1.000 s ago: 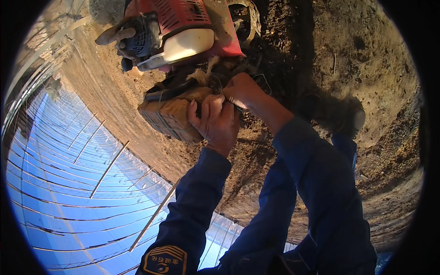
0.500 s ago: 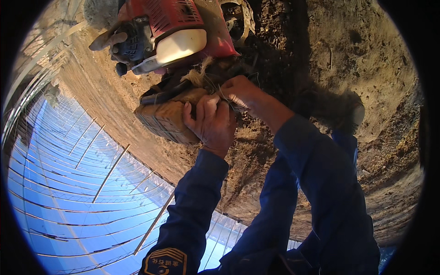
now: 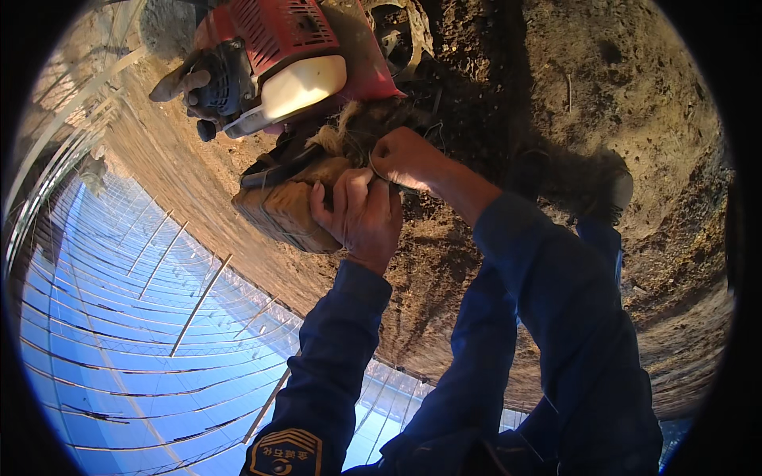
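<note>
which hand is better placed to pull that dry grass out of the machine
Right, probably. The right hand is already pinching the dry grass beside the red engine, while the left hand is braced on the dusty brown housing.

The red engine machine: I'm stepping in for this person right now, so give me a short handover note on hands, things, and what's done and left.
Left hand: fingers wrapped on the dirt-caked brown block under the red engine machine.
Right hand: shut, pinching tangled fibres beside the engine.
The machine lies on tilled soil; greenhouse film on the left.
Done: cannot tell how much is cleared.
Left: fibres remain caught at the machine.
</note>
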### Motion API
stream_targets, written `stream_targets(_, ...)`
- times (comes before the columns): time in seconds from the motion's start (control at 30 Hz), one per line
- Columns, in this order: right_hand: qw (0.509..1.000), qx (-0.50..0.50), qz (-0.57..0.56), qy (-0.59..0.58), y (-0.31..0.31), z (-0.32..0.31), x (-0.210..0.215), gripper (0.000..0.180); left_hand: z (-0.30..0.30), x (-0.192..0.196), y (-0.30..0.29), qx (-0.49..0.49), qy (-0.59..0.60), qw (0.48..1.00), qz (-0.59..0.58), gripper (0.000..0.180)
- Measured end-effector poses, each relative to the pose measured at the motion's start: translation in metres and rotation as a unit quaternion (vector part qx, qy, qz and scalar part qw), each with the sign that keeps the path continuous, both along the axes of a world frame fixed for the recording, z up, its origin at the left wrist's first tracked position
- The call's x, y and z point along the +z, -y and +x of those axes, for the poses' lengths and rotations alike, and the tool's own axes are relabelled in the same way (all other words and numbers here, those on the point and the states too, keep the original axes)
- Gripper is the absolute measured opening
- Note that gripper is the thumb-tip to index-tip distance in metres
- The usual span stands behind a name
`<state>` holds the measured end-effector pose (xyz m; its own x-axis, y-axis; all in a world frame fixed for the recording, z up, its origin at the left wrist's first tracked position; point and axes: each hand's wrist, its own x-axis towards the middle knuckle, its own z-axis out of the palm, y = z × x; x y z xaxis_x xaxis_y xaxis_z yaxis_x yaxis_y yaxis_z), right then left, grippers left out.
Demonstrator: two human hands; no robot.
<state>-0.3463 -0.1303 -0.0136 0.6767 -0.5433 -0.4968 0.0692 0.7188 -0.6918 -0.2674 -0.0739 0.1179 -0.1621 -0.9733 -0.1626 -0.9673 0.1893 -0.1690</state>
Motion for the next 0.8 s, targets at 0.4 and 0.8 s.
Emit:
stream_targets(0.4,0.987,0.000,0.131,0.093,-0.011,-0.007,-0.005,0.013,0.003,-0.001,-0.004,-0.019,0.010,1.000,-0.003,0.012)
stream_targets(0.8,0.989,-0.145,0.024,0.005,-0.055,-0.052,0.025,0.043,0.009,0.001,-0.006,-0.052,-0.006,0.999,0.007,0.012)
